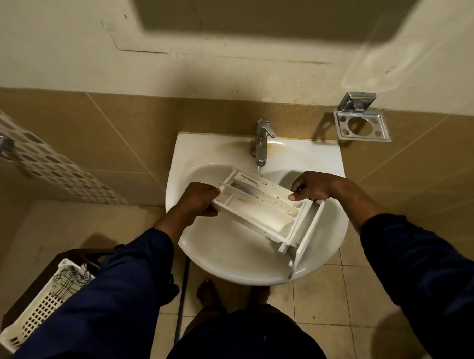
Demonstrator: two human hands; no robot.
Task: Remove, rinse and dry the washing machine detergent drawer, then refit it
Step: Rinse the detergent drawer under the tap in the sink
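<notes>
The white detergent drawer (264,207) lies tilted over the white washbasin (227,255), its stained compartments facing up and its front panel toward the basin's right rim. My left hand (199,202) grips the drawer's left end. My right hand (311,186) holds its far right edge, thumb on the rim. The chrome tap (262,142) stands behind, and a thin stream of water falls from its spout onto the drawer's back corner.
A chrome holder (361,125) with round holes is fixed to the wall at the right of the tap. A white laundry basket (43,304) sits on a dark stand at lower left. The tiled floor and my bare feet (211,295) show under the basin.
</notes>
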